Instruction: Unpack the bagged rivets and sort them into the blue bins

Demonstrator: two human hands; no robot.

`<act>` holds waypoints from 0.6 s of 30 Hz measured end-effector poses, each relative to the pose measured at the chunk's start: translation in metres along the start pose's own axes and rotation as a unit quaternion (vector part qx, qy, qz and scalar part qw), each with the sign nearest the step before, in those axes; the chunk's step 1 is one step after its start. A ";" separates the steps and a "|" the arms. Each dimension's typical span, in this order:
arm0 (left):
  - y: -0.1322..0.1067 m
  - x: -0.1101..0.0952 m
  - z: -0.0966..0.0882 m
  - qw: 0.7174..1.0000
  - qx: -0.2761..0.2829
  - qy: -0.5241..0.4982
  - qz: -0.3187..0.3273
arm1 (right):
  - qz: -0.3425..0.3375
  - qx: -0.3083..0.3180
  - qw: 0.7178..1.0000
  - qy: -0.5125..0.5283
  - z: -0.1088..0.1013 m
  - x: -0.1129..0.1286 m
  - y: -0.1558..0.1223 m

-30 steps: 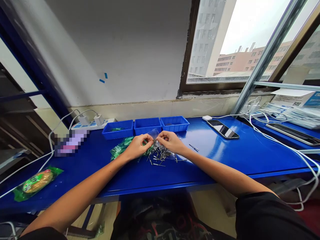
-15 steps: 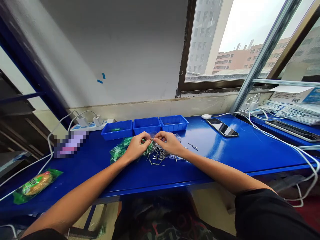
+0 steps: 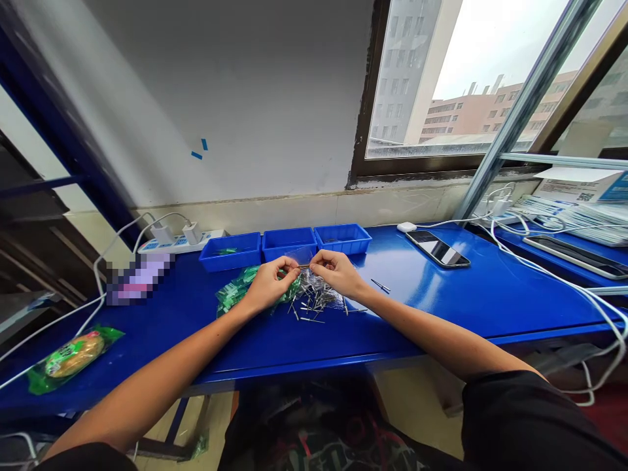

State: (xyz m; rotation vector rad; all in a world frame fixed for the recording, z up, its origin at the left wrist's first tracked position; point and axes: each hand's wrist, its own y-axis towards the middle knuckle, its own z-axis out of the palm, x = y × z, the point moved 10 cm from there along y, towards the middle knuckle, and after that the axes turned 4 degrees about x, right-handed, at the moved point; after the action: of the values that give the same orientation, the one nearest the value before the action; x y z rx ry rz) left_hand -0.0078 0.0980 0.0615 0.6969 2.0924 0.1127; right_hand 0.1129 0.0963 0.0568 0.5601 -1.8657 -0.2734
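Observation:
My left hand (image 3: 271,282) and my right hand (image 3: 339,273) face each other above the middle of the blue table, both closed in a pinch. Between their fingertips stretches a small clear plastic bag (image 3: 298,254), with a thin dark reddish line along the edge they grip. Whether anything is inside it I cannot tell. Loose metal blind rivets (image 3: 310,307) lie in a heap below the hands, some over clear plastic. Beside my left hand, partly covered by it, is a pile of green-tinted plastic packets (image 3: 234,291). One rivet (image 3: 381,286) lies apart, right of my right hand.
Three blue bins (image 3: 289,246) stand in a row behind the hands; green pieces lie in the left one. A phone (image 3: 438,248) and a white cable are at the right. A power strip (image 3: 203,241) and a wrapped bun (image 3: 76,356) are at the left.
My hands have drawn slightly apart, and more of the clear bag shows between them. The view has shifted a little; the rivets and bins look the same.

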 end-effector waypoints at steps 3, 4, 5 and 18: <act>0.000 0.000 0.000 1.000 -0.003 -0.003 0.004 | 0.004 -0.003 1.000 -0.002 0.000 0.001 -0.001; 0.000 0.000 0.000 1.000 -0.004 -0.004 0.004 | 0.005 -0.004 1.000 -0.004 0.000 0.001 -0.001; 0.000 0.000 0.000 1.000 -0.004 -0.005 0.004 | 0.004 -0.004 1.000 -0.009 0.001 0.002 -0.002; 0.001 -0.002 0.001 0.999 0.000 -0.037 -0.007 | 0.015 0.000 1.000 0.023 0.004 -0.003 -0.002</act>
State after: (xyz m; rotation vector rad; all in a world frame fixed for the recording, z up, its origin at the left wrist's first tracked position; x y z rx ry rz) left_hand -0.0055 0.0978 0.0623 0.6767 2.0264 0.0777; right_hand 0.1105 0.0958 0.0523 0.5344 -1.8276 -0.2395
